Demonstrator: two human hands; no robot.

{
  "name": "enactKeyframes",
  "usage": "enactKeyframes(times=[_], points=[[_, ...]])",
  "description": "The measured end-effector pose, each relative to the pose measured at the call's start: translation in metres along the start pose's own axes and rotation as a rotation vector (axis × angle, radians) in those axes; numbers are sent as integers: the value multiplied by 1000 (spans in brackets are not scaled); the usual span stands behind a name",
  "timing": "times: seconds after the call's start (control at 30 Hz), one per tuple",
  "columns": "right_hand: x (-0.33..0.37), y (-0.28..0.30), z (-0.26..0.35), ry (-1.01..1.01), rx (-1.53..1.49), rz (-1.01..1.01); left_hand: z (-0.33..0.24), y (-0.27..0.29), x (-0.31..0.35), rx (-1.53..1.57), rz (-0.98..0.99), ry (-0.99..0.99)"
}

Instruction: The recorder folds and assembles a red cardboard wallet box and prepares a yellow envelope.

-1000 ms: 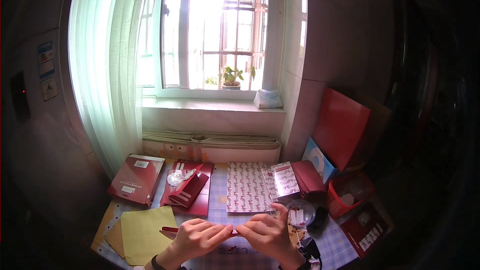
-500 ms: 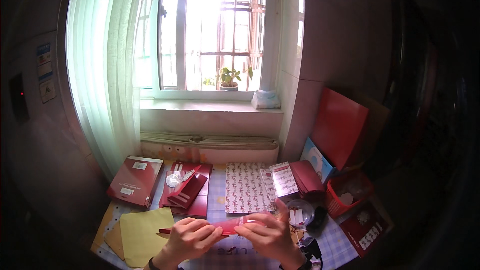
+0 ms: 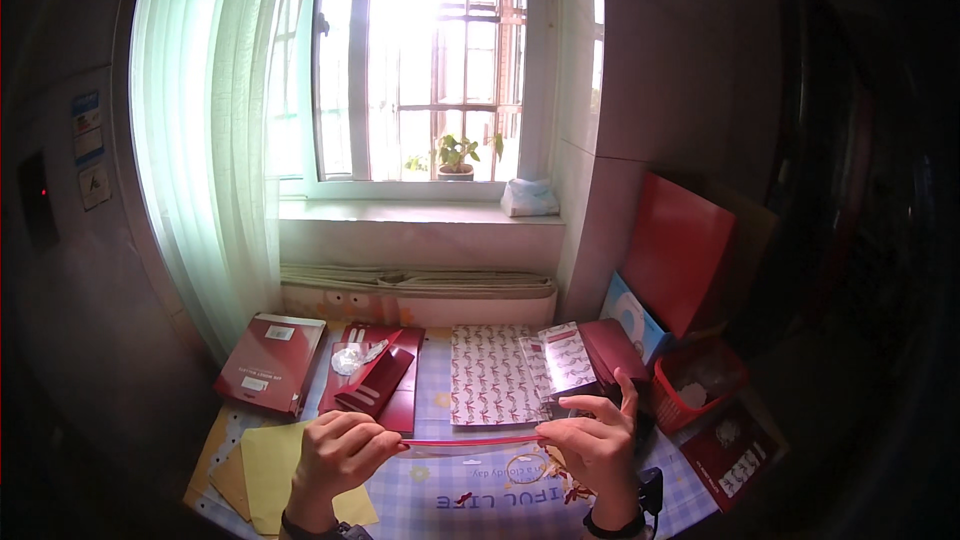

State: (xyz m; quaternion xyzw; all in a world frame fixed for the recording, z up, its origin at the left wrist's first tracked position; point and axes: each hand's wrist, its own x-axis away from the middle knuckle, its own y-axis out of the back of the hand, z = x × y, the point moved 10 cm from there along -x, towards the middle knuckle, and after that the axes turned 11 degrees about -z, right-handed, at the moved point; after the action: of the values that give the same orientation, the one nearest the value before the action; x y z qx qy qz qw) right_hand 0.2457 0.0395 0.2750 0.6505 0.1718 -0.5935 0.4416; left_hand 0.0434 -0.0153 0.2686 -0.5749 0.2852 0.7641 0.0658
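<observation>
Between my two hands a thin red strip [image 3: 470, 441] is stretched level above the checked tablecloth [image 3: 430, 495]. It shows almost as a line, so its width is hard to tell. My left hand [image 3: 345, 455] has its fingers curled and pinches the left end. At the right end, my right hand [image 3: 595, 445] pinches between thumb and fingers, with another finger raised. Just beyond the strip lie dark red folders [image 3: 405, 385] and a white sheet with a red pattern [image 3: 490, 370]. A yellow sheet [image 3: 268, 465] lies under and beside my left hand.
A red box [image 3: 270, 365] stands at the left. On the right are a red basket [image 3: 698, 405], a dark red booklet [image 3: 728, 455] and a tall red board [image 3: 680, 255]. Red and yellowish bits [image 3: 570, 485] lie near my right hand. A window with a potted plant [image 3: 457, 155] is behind.
My hands have moved apart, the left leftward and the right rightward. The red piece, broader in view before, now shows as a thin line between them.
</observation>
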Motion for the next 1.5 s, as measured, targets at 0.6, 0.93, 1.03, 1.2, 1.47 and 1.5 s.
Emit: enactKeyframes(times=[0.6,0.93,1.03,1.2,1.47,1.5], points=[[17,-29,-42,-349,-444,62,66,1,27,458,-171,441],[21,-31,-34,-498,-721,159,79,0,35,673,-234,549],[19,-28,-32,-453,-702,153,79,0,37,733,-264,561],[18,-24,-29,-369,-719,129,76,6,34,766,-304,582],[18,-24,-26,-369,-764,125,75,12,34,753,-337,558],[18,-25,-28,-366,-760,124,76,11,33,749,-335,554]])
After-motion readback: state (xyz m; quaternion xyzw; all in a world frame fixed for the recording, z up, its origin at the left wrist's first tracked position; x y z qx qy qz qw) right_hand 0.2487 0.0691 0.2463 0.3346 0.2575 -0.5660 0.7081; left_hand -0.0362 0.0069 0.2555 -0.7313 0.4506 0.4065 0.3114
